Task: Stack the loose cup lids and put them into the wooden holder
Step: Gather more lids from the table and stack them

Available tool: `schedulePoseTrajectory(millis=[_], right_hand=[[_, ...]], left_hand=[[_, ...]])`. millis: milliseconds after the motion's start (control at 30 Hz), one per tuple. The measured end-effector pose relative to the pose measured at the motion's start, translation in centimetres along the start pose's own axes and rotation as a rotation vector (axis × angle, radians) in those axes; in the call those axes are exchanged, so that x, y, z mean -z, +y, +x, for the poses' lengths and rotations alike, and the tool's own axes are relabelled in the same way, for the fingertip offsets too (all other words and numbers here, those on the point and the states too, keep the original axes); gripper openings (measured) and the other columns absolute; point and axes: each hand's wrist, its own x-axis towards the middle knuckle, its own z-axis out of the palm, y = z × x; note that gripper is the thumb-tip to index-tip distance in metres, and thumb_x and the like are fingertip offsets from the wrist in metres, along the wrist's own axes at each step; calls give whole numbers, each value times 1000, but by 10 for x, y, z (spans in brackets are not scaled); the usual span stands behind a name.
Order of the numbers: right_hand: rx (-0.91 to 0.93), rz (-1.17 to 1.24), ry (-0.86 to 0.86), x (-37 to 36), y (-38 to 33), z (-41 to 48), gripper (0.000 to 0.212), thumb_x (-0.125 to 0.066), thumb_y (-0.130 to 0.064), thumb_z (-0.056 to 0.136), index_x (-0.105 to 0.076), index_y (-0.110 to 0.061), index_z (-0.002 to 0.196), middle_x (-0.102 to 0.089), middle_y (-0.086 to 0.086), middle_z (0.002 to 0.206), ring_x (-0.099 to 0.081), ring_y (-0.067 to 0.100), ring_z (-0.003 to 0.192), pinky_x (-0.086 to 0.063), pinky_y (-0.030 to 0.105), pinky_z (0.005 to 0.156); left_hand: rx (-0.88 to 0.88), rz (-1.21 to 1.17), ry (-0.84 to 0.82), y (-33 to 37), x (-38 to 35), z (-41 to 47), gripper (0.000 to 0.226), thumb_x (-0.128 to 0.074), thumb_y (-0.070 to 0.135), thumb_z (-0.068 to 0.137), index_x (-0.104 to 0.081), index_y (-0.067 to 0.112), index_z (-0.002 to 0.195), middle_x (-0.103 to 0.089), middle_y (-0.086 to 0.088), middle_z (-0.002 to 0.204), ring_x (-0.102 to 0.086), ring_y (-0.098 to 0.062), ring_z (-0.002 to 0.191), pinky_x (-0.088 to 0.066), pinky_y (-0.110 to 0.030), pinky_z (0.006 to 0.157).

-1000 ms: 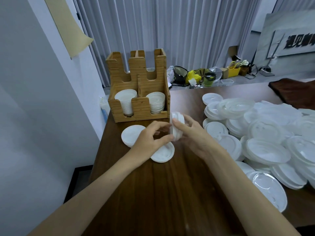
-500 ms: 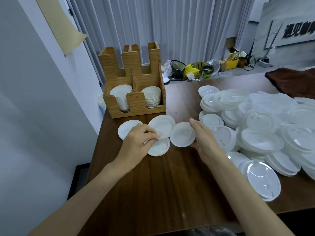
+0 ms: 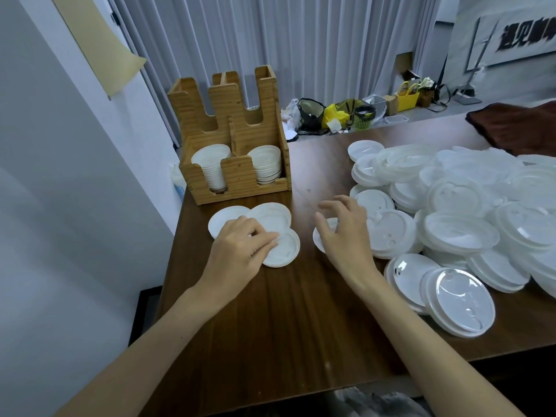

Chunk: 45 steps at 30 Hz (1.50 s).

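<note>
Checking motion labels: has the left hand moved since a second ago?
Yes. The left hand shifted left and toward the person, away from the front right corner of the wooden holder.

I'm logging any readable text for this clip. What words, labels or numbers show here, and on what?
Wall board, upper right: large black Chinese characters, motion-blurred and cut off by the frame edge; not readable with confidence.
Cup lids: no print that can be made out.
Wooden holder: no text shows.
</note>
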Motion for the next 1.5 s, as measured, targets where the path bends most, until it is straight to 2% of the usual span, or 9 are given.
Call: schedulePoseTrajectory(millis=[133,333,567,733,867,933,1133,1267,1500], right_hand=[[-148,458,-261,0,-26,3,24,-55,-22,96,-67,-10,113,-70,3,97,-69,13,76,-57,22,64],[-176,477,-267,-4,-23,14,25,-54,-13,97,-69,-5,115,-69,6,101,-63,10,71,-49,15,51],[-144,405,-292,-12,-24,11,27,-49,-16,100,-67,-5,115,-65,-1,96,-63,12,79,-54,14,56],[-139,387,-311,-12,-22,13,27,-50,-16,99,-67,-5,117,-67,2,97,-68,20,78,-58,26,64],[-189,424,-297,-14,-22,13,25,-50,-16,99,-68,-5,113,-68,5,96,-68,19,74,-58,21,59],[-204,418,-311,-16,-22,13,25,-50,-18,99,-69,-3,105,-67,6,89,-66,16,68,-55,17,54],[-197,145,-256,-14,-9,12,32,-49,-22,99,-68,0,84,-68,14,69,-64,17,53,-52,20,54],[-201,68,-307,-16,-6,9,25,-50,-19,99,-68,-6,88,-68,14,68,-64,20,50,-47,14,46],[-185,27,-336,-18,-7,9,29,-50,-19,98,-71,-1,92,-70,17,68,-66,24,52,-52,21,54]], left_hand=[[-141,82,7,11,-5,6,17,-65,17,83,-74,7,94,-63,-5,79,-48,-13,78,-41,-26,67],[-236,123,-21,0,2,-5,23,-66,16,83,-72,8,103,-65,-8,96,-52,-18,96,-42,-32,88],[-212,132,-14,-10,6,-13,21,-67,3,77,-74,6,97,-65,-9,85,-49,-16,87,-46,-33,76],[-261,176,-39,-8,3,-12,26,-63,4,79,-71,6,104,-66,-10,89,-49,-17,91,-48,-35,79],[-291,176,-32,-6,2,-9,25,-56,17,87,-72,6,103,-66,-10,90,-50,-18,91,-47,-36,80],[-273,162,-12,-6,0,-8,19,-60,11,85,-73,5,97,-66,-10,85,-50,-17,87,-49,-36,75],[-210,83,-78,-16,-5,-18,15,-66,5,78,-75,6,90,-66,-8,82,-54,-15,83,-52,-34,71],[-200,51,-125,-14,-11,-22,14,-66,7,79,-75,7,90,-66,-6,83,-56,-16,81,-52,-32,69],[-193,38,-170,-13,-18,-23,17,-75,4,76,-74,6,93,-64,-6,83,-57,-17,78,-49,-27,66]])
